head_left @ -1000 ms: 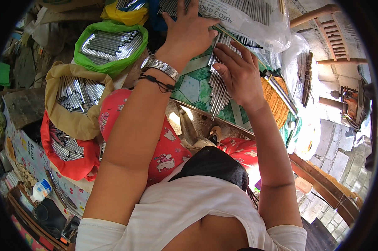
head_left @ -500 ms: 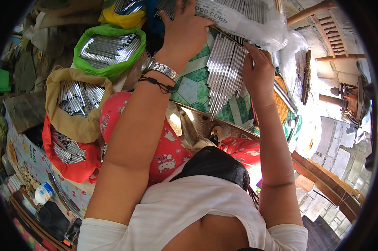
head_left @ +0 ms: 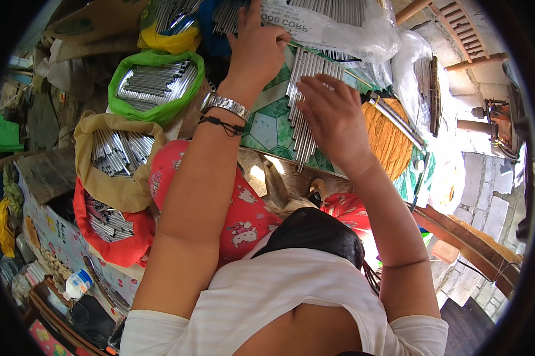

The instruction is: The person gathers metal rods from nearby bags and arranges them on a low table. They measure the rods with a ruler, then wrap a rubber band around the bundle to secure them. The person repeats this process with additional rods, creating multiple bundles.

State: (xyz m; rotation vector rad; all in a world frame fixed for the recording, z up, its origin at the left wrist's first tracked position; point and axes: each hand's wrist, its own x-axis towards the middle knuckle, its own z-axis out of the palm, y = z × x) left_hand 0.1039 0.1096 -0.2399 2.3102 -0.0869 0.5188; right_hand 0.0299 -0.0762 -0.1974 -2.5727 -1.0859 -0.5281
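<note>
Thin silvery metal tubes (head_left: pixel 300 118) lie side by side in a sheaf on a table top with a green and white tile pattern (head_left: pixel 267 124). My right hand (head_left: pixel 335 121) is over the right part of this sheaf, its fingers loosely bent and apart, hiding many of the tubes. Nothing shows in its grasp. My left hand (head_left: pixel 256 50) reaches to the table's far left edge, fingers spread, beside a blue bag (head_left: pixel 207 35) of similar tubes. I see nothing held in it. A metal watch and a dark cord are on that wrist.
Left of the table stand open bags of metal tubes: yellow (head_left: pixel 169 41), green (head_left: pixel 114 101), tan (head_left: pixel 86 139) and red (head_left: pixel 122 249). Clear plastic wrapping (head_left: pixel 338 29) covers more tubes at the far side. A brown folded piece (head_left: pixel 386 139) and a long rod (head_left: pixel 398 121) lie at right.
My right hand has moved left from the right side of the sheaf to above it, uncovering the brown piece. My left hand stays near the far left edge. The view has shifted slightly.
</note>
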